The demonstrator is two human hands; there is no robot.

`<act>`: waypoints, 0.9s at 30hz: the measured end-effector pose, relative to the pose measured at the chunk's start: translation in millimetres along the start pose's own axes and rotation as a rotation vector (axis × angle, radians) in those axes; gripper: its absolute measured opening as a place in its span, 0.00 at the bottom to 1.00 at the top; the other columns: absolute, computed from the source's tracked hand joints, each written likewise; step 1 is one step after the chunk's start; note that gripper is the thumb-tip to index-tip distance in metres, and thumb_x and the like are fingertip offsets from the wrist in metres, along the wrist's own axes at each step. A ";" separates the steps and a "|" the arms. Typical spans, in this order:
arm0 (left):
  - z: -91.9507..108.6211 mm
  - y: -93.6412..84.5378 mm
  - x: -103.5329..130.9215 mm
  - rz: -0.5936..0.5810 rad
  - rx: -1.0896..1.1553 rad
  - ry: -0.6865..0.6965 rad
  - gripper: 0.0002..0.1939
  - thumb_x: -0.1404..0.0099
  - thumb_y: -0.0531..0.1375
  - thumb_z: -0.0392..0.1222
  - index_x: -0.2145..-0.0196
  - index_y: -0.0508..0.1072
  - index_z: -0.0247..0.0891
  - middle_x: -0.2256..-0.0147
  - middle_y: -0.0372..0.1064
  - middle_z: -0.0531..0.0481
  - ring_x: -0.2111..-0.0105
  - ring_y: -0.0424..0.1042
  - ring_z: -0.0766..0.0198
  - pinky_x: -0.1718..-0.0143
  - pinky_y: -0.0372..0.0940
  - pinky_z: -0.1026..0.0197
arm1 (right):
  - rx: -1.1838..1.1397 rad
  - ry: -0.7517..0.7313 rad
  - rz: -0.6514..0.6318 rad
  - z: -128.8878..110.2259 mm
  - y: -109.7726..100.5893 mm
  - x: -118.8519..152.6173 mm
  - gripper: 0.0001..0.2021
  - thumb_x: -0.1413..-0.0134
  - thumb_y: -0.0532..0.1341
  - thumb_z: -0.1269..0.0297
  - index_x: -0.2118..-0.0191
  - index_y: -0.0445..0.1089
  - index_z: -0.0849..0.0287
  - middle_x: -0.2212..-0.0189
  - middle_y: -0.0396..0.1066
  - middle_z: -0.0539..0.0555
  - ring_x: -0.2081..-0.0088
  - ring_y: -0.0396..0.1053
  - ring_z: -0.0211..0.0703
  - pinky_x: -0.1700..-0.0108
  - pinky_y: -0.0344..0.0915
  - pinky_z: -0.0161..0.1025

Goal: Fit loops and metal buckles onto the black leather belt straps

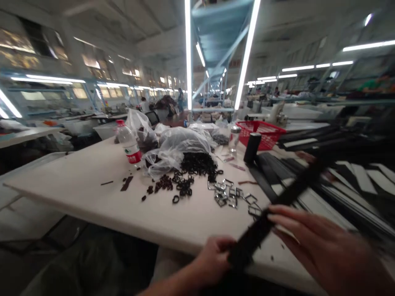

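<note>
A long dark belt strap (pixel 285 193) runs slantwise from the table's front edge up to the right, blurred by motion. My left hand (pixel 212 257) is closed around its lower end. Farther up, my right hand (pixel 311 238) pinches the strap's edge between thumb and fingers, partly smeared. Just beyond the strap lie several silver rectangular buckles (pixel 226 192). To their left are small black loops (pixel 185 187) and dark brown loops (pixel 163 183), with a larger black heap (pixel 199 163) behind.
Clear plastic bags (pixel 185 139), a red-labelled bottle (pixel 131 148), a glass jar (pixel 234 139), a black roll (pixel 252 147) and a red basket (pixel 262 133) stand across the table (pixel 92 172). More dark straps (pixel 348 197) and pale strips (pixel 359 179) cover the right side.
</note>
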State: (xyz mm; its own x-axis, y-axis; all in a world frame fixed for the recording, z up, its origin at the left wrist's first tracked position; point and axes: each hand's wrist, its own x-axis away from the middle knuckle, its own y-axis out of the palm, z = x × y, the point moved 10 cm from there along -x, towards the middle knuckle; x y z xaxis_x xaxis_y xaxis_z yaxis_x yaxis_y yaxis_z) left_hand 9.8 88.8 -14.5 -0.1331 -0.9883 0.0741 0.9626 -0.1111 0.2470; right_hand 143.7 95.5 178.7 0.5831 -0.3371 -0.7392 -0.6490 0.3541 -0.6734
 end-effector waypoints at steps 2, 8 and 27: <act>3.3 -19.9 -5.8 0.174 0.047 0.043 0.09 0.45 0.67 0.43 0.70 0.79 0.34 0.73 0.74 0.51 0.70 0.69 0.64 0.65 0.63 0.62 | -0.073 0.208 -0.054 25.7 14.7 6.9 0.10 0.36 0.59 0.57 0.53 0.74 0.50 0.55 0.77 0.53 0.57 0.77 0.47 0.55 0.71 0.41; 8.6 -19.2 -18.1 0.210 0.157 0.103 0.08 0.47 0.69 0.41 0.68 0.81 0.36 0.72 0.76 0.52 0.67 0.69 0.64 0.59 0.63 0.63 | -0.717 0.682 -0.413 18.1 115.7 68.4 0.17 0.42 0.63 0.53 0.51 0.74 0.56 0.56 0.77 0.55 0.56 0.75 0.50 0.53 0.71 0.44; -9.0 16.0 -23.3 0.274 0.265 0.013 0.16 0.49 0.72 0.50 0.69 0.80 0.33 0.72 0.75 0.51 0.70 0.69 0.66 0.59 0.65 0.61 | -1.219 1.283 0.277 31.1 154.1 106.6 0.17 0.52 0.68 0.49 0.67 0.76 0.59 0.69 0.79 0.55 0.69 0.75 0.43 0.64 0.72 0.38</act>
State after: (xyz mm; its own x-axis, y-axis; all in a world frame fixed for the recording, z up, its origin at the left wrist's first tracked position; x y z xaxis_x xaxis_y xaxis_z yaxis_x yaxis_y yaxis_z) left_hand 30.5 109.1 -21.0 0.1257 -0.9790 0.1605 0.8676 0.1869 0.4608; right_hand 121.1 141.2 -4.3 0.0848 -0.9950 0.0534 -0.9568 -0.0664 0.2831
